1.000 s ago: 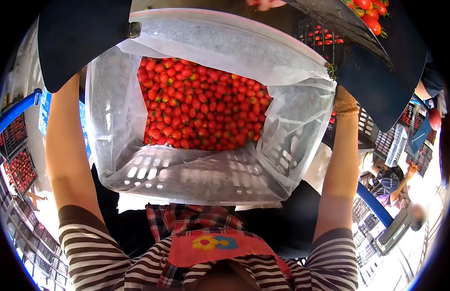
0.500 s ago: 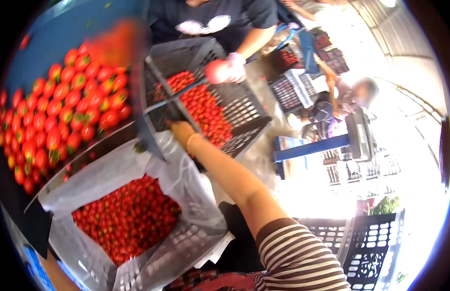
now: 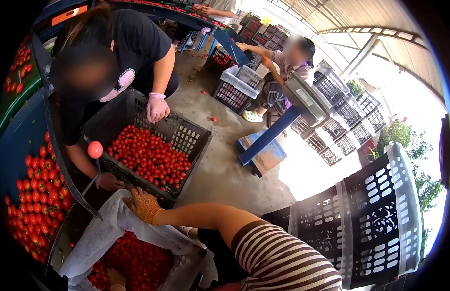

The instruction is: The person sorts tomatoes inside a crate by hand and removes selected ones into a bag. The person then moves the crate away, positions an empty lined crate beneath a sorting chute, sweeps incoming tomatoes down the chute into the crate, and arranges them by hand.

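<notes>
My right hand (image 3: 145, 206), in a patterned orange-brown glove, has its fingers apart at the rim between the white-lined crate and a black crate (image 3: 198, 157). The white liner (image 3: 113, 216) touches its fingertips. My left hand (image 3: 117, 280), also gloved, shows dimly at the bottom edge over the small red tomatoes (image 3: 137, 259) in the lined crate; its fingers are too dark and cut off to read. More red tomatoes (image 3: 150, 157) lie in the black crate, where a co-worker's pink-gloved hand (image 3: 157, 107) rests on the far rim.
A blue sorting chute (image 3: 26, 131) holding tomatoes is at left, beside a red knob (image 3: 95, 149) on a bent rod. Black crates (image 3: 370, 213) stand stacked at right. Behind are a scale (image 3: 307, 99), a seated person (image 3: 293, 58) and another lined crate (image 3: 237, 87).
The view has swung toward the right and the co-workers. My left hand has gone from the crate's left side to over its tomatoes. The co-worker's gloved hand has left the red knob.
</notes>
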The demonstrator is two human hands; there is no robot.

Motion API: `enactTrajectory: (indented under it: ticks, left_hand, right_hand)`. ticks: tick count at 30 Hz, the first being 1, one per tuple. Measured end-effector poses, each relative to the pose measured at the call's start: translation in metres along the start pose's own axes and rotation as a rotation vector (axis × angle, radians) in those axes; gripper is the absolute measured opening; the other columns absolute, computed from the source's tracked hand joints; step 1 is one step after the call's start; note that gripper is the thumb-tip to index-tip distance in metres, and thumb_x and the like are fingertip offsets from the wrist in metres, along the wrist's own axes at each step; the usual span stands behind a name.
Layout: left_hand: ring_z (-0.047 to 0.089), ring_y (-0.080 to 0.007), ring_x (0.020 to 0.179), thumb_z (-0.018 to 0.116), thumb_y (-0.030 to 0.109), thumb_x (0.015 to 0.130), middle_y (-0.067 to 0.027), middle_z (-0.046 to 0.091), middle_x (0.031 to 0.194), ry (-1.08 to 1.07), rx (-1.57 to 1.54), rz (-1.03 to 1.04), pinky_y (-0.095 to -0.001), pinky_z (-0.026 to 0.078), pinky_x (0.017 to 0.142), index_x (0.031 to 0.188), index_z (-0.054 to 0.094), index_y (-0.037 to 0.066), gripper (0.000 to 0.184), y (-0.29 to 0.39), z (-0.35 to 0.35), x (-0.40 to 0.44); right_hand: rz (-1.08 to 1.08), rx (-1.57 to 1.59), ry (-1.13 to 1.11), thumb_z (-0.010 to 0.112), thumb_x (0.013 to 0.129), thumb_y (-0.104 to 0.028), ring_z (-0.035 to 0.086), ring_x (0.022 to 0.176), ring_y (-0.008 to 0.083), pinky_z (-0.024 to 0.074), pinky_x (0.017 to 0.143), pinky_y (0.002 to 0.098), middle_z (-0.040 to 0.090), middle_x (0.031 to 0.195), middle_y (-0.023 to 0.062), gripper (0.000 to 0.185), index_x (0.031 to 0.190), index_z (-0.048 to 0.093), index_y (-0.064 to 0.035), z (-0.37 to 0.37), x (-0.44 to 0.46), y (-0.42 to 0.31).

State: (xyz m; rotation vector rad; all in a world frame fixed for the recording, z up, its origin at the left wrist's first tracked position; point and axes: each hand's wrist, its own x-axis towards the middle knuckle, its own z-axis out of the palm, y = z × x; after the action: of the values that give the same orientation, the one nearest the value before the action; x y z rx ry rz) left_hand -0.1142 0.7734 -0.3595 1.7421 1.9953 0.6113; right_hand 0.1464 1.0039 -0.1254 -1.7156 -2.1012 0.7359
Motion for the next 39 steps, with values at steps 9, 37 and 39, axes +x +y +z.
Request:
enactTrajectory:
  ticks: [9, 37, 39]
  left_hand:
    - [0.021, -0.0399, 0.134, 0.066, 0.045, 0.074, -0.0188, 0.022, 0.146, -0.468, 0.123, 0.211, -0.0524, 0.019, 0.109, 0.138, 0.035, 0.013, 0.078, 0.152, 0.099, 0.059]
    - [0.056, -0.0338, 0.108, 0.052, 0.042, 0.086, -0.0132, 0.059, 0.119, -0.386, 0.179, 0.050, -0.0498, 0.042, 0.094, 0.133, 0.046, 0.021, 0.052, 0.201, 0.111, -0.015]
    - [0.059, -0.0345, 0.101, 0.055, 0.036, 0.083, -0.0164, 0.061, 0.108, -0.587, -0.271, -0.004, -0.0470, 0.046, 0.088, 0.121, 0.055, 0.020, 0.041, 0.204, 0.074, -0.013]
  right_hand:
    - [-0.148, -0.035, 0.026, 0.043, 0.094, -0.036, 0.054, 0.100, 0.0410, 0.0448, 0.086, 0.0473, 0.051, 0.112, 0.0260, 0.049, 0.123, 0.043, 0.0034, 0.005, 0.005, 0.007]
    - [-0.263, -0.153, 0.049, 0.039, 0.096, -0.041, 0.054, 0.105, 0.0424, 0.0416, 0.090, 0.0442, 0.057, 0.114, 0.0266, 0.052, 0.124, 0.046, 0.0021, 0.014, 0.007, 0.003]
    - [-0.212, -0.179, 0.042, 0.039, 0.095, -0.041, 0.055, 0.106, 0.0406, 0.0418, 0.091, 0.0445, 0.055, 0.119, 0.0240, 0.052, 0.125, 0.047, 0.0009, 0.010, 0.000, -0.003]
